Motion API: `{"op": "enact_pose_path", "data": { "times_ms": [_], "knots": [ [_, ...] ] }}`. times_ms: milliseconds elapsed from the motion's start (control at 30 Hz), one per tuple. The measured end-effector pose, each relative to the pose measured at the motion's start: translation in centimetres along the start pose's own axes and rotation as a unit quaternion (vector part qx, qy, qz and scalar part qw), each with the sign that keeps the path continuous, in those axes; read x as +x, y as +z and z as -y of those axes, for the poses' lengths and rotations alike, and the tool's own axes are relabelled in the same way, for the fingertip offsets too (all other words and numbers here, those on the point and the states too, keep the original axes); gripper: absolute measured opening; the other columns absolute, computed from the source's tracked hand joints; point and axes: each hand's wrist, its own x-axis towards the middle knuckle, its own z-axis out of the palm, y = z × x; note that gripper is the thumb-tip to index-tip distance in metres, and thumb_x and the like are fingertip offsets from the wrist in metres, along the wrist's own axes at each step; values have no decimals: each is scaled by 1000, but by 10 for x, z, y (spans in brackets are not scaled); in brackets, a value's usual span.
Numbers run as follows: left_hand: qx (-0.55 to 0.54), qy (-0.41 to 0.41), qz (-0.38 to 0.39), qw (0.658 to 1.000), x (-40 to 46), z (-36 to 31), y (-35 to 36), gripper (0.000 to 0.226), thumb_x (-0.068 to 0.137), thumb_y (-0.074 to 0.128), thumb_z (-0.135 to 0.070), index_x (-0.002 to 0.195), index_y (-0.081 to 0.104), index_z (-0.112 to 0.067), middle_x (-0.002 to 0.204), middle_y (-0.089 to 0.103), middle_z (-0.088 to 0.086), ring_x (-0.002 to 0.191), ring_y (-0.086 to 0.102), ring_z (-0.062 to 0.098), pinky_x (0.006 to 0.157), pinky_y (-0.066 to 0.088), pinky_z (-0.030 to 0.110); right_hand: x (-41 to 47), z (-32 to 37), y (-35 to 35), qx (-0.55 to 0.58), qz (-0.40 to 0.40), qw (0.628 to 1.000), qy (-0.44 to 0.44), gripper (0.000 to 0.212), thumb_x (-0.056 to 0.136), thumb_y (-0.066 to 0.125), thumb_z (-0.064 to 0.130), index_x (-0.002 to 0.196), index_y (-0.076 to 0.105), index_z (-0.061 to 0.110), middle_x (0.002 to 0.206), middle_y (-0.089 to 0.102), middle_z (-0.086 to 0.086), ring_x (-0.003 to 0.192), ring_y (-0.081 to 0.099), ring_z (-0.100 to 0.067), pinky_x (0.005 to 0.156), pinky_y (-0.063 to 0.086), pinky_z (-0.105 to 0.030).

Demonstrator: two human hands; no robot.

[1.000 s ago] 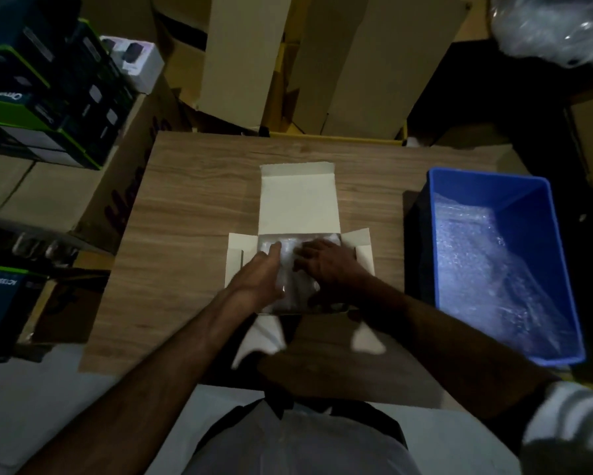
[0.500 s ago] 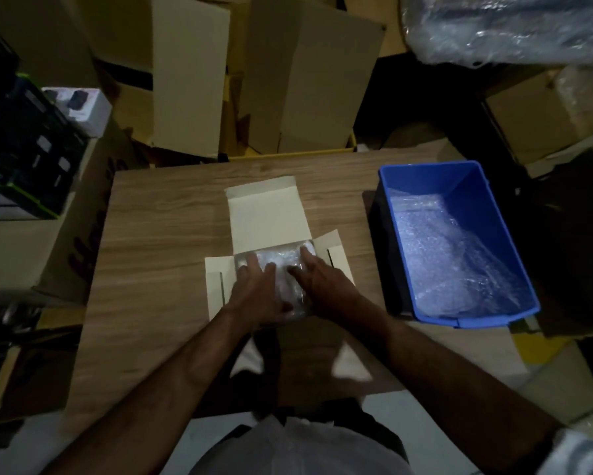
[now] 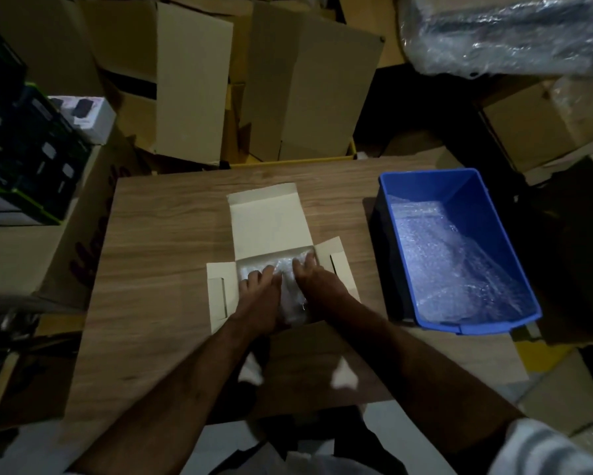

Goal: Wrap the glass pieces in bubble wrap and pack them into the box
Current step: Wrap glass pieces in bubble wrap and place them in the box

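Both hands press a wrapped bundle into the open box at frame centre.

On the wooden table [image 3: 157, 234], the blue bin [image 3: 487, 214] at right holds loose bubble wrap [image 3: 452, 255]. The white box [image 3: 271, 221], flaps spread, holds the wrapped glass bundle [image 3: 289, 296]: probably light, squashy outside, fragile inside, best held by its sides. Left hand [image 3: 259, 299] and right hand [image 3: 317, 286] lie flat on it, fingers extended.
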Motion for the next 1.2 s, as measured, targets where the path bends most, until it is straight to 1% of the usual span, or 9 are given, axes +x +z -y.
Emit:
{"op": "enact_pose_path", "data": {
  "times_ms": [100,200,333,500,767,867,967,1100,1200],
  "knots": [
    [-38,-3,15,999,-8,10,-19,114,70,81,-59,159,21,-21,163,24,14,147,27,36,116,32,50,-9,-9,6,33,40,998,-48,94,89,75,19,160,15,9,161,3,-39,134,51,-45,99,54,-44],
    [-12,-9,-17,1000,-18,25,-33,96,79,78,-50,156,29,-22,157,32,12,140,37,32,112,36,43,-20,-13,19,20,18,994,-104,88,89,73,17,161,23,23,162,-3,-37,148,28,-47,109,44,-47],
    [97,10,57,994,-18,27,-40,114,72,78,-64,158,19,-18,160,26,12,141,33,31,115,29,42,-20,-1,27,-12,14,992,-123,91,89,75,30,161,20,30,162,-3,-38,154,1,-47,123,23,-54],
    [105,45,68,991,2,21,-35,107,68,77,-68,153,30,-21,158,29,7,139,32,31,112,27,46,-21,11,25,-18,-11,998,-62,83,91,69,36,159,22,28,161,-7,-38,150,15,-50,114,38,-57],
    [78,99,60,990,8,36,-31,115,64,77,-74,156,29,-25,151,31,7,133,34,31,108,33,44,-22,3,31,-68,12,995,-79,59,96,60,43,151,41,33,163,-3,-35,154,2,-45,122,18,-53],
    [-35,133,-9,990,5,48,-40,68,88,71,-48,147,47,-24,139,47,4,124,48,26,103,40,38,-24,6,25,-53,-7,995,-79,50,97,61,38,145,50,28,164,1,-33,153,6,-46,120,21,-56],
    [-67,160,-47,984,9,50,-47,28,94,66,-10,121,70,-16,116,57,3,107,58,22,91,50,35,-28,16,19,-37,-14,997,-74,40,96,63,28,135,58,22,162,18,-25,147,27,-43,113,34,-56],
    [-19,193,15,981,23,46,-49,44,84,62,9,124,69,-9,124,62,9,116,56,26,100,45,36,-37,19,22,-11,12,994,-106,37,98,52,14,135,57,14,149,39,-13,130,45,-31,94,51,-44],
    [20,209,39,977,31,48,-50,48,83,60,7,128,65,-10,131,60,7,120,54,27,102,43,37,-39,17,25,-3,26,991,-132,35,99,41,9,132,55,7,140,49,-11,121,51,-31,89,53,-46]
  ]
}}
